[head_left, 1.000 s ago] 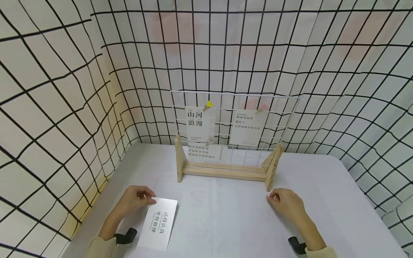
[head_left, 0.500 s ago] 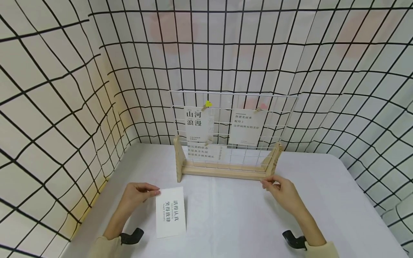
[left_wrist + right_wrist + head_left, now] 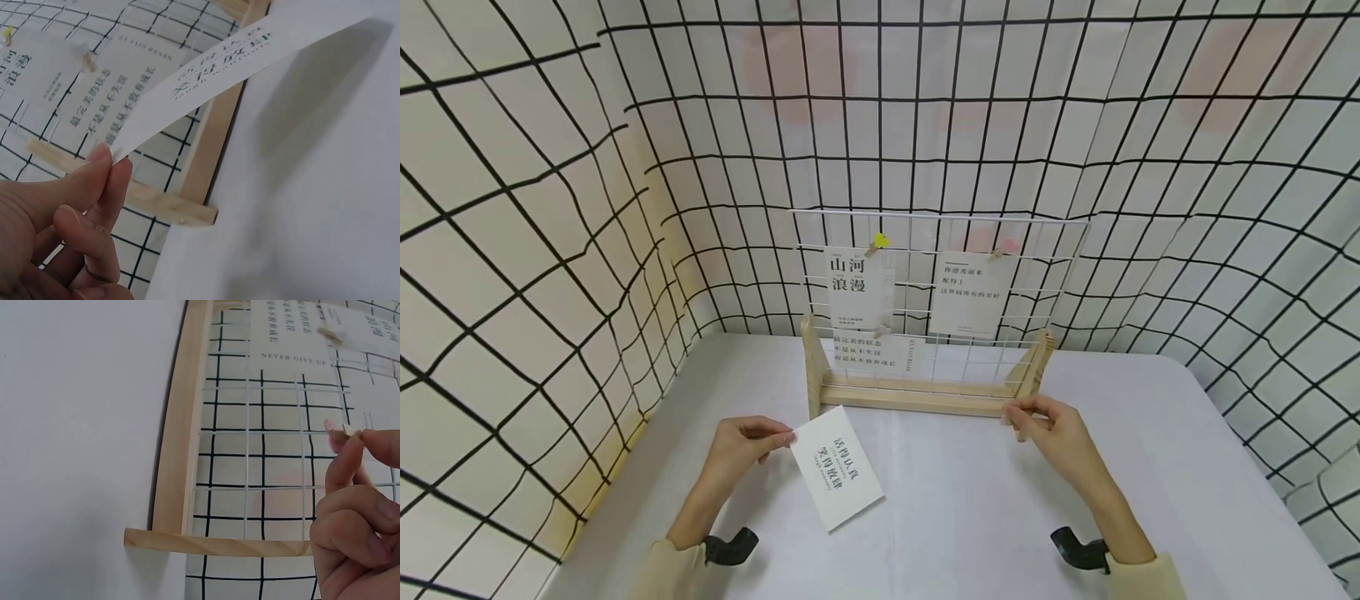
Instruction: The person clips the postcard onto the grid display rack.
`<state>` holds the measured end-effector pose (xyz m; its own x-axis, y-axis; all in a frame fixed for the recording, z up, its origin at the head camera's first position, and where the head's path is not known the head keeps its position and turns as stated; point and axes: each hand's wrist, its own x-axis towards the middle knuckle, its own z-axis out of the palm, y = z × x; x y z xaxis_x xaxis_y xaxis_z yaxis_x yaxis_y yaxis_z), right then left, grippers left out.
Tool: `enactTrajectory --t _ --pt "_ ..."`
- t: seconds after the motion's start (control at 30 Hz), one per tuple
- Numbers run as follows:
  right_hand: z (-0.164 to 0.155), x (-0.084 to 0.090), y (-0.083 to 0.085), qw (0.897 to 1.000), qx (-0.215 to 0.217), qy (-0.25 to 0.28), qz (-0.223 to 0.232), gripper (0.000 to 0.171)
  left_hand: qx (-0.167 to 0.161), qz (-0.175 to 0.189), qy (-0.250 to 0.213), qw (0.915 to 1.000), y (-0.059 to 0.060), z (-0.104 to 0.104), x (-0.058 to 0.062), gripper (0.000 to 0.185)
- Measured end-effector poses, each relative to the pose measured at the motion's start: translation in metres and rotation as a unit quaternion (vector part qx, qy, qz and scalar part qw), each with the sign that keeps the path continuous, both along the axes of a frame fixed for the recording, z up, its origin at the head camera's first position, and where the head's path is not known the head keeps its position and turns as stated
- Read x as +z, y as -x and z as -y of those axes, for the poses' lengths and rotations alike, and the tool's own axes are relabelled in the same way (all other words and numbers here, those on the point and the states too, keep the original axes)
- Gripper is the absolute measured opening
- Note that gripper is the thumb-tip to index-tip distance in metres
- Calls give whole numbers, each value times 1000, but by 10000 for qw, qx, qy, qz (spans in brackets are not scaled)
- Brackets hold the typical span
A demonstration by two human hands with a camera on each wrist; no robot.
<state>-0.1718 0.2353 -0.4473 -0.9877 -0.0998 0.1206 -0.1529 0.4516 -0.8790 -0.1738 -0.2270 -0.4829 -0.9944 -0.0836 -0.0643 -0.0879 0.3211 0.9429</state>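
My left hand (image 3: pixel 741 446) pinches a white printed card (image 3: pixel 837 483) by one corner, between thumb and index finger. The card is raised off the table, its shadow falling below in the left wrist view, and it slants near the left foot of the display rack. In my right hand (image 3: pixel 1060 437) a small wooden clothespin with a pink ornament (image 3: pixel 339 435) is pinched between thumb and fingertip, by the rack's right foot. The rack is a white wire grid (image 3: pixel 966 367) on a wooden base (image 3: pixel 917 401), bearing several pinned cards.
A card with a yellow-topped clothespin (image 3: pixel 881 241) hangs at the grid's left, with a lower card (image 3: pixel 872 354) beneath it. Another card (image 3: pixel 967 312) hangs at the right under a pink-topped clothespin (image 3: pixel 1002 247). Black mesh (image 3: pixel 917 125) stands around the white tabletop (image 3: pixel 940 508).
My left hand has carried the card up and to the right, turning it so that its lower end swings right. My right hand has moved forward and slightly left toward the rack's right foot.
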Motion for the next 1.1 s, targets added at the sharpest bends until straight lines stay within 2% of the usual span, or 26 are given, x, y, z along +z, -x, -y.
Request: enactTrajectory --t 0.23,0.4,0.73,0.9,1.1 --pt "-3 6 -2 9989 -31 342 309 33 41 -18 -243 9997 3 -12 3 18" --pt "-4 8 -2 9975 102 638 294 33 104 -58 -719 9973 6 -22 3 22" --pt "-8 9 -5 9959 115 894 104 29 85 -15 -1752 9845 16 -56 1 19" --pt "-9 9 -5 9954 244 925 100 30 90 50 -1965 9805 21 -72 -2 16" --pt "-11 9 -4 9950 313 942 125 30 -61 49 -2066 9784 25 -93 -4 17"
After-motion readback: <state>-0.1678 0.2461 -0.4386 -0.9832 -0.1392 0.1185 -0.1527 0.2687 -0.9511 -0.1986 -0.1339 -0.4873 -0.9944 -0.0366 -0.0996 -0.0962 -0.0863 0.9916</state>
